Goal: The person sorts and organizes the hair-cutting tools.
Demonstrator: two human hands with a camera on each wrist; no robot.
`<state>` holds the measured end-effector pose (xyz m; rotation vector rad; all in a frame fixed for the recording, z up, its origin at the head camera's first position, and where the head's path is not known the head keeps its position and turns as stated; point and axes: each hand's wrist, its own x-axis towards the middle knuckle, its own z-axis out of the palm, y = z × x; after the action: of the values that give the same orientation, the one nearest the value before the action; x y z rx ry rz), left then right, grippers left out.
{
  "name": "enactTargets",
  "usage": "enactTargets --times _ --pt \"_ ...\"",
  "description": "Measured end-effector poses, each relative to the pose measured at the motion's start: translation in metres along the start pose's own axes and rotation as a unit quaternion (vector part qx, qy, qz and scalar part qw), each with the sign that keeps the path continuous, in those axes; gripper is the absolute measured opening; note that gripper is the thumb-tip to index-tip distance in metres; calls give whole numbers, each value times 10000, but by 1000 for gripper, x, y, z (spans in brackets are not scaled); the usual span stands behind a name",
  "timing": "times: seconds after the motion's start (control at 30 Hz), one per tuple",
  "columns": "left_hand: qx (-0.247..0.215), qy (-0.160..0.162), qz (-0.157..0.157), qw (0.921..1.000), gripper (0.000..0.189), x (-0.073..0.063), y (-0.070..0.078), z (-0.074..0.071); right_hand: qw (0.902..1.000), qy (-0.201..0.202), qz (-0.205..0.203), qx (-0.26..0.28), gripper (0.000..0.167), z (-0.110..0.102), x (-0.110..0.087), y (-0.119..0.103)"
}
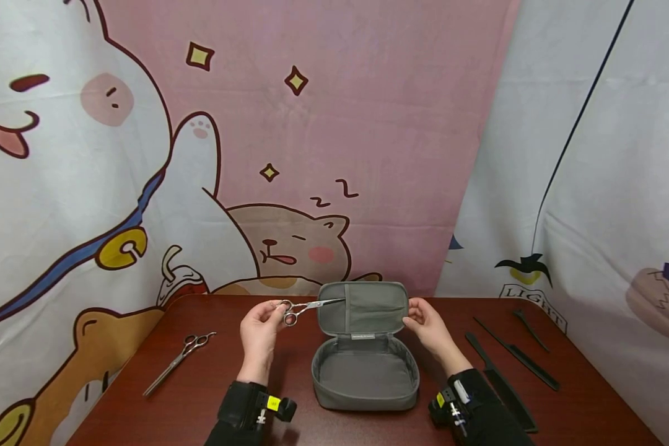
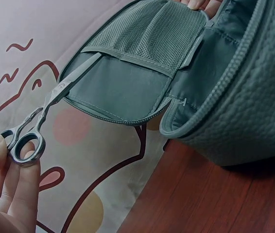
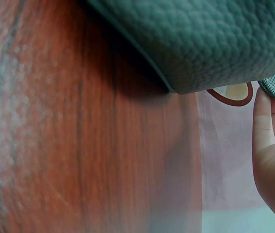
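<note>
A grey zip case [image 1: 365,396] stands unzipped on the table, its lid [image 1: 331,322] raised at the back. My left hand [image 1: 258,337] pinches silver scissors [image 2: 72,80] by their finger rings. Their blades point right and the tip is at the edge of the mesh pocket [image 2: 147,36] inside the lid; the tip's very end is hidden behind the mesh. With thumb and fingers, my right hand [image 1: 430,325] grips the lid's right edge. In the right wrist view, that hand [image 3: 273,155] holds a corner of the lid beside the case's pebbled side.
A second pair of scissors [image 1: 179,361] lies at the left of the brown table [image 1: 189,421]. To the right lie a wide dark comb [image 1: 507,390], a slimmer comb [image 1: 529,362] and a small dark tool [image 1: 531,329]. A printed cloth [image 1: 379,124] hangs behind the table.
</note>
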<state>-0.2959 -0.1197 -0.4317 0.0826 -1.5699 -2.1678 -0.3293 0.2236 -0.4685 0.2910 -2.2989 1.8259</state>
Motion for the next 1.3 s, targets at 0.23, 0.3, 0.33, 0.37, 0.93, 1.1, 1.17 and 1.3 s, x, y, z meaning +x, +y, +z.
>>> enactTargets --times 0.23,0.3,0.33,0.37,0.93,1.1,1.17,1.3 --pt "195 35 -27 9998 17 4 -2 2 10000 5 57 -14 25 0 0 2" --pt "273 40 -52 9996 15 5 -3 2 10000 -3 85 -36 26 0 -1 0" --pt "307 35 -53 9995 15 6 -3 2 10000 -8 91 -38 26 -1 -1 0" --pt "328 28 -58 9994 14 6 -3 2 10000 -15 96 -21 27 0 -2 -1" --pt "235 -106 133 9996 13 1 -11 26 9967 19 -785 189 22 6 -2 3" --pt "246 -89 143 9996 10 0 -12 30 9996 96 -253 93 24 7 0 0" --pt "336 -60 150 9993 11 -1 -12 31 9997 101 -197 108 25 7 0 -1" --pt "759 22 239 9968 13 -1 -12 33 9998 126 -178 38 24 7 -2 -3"
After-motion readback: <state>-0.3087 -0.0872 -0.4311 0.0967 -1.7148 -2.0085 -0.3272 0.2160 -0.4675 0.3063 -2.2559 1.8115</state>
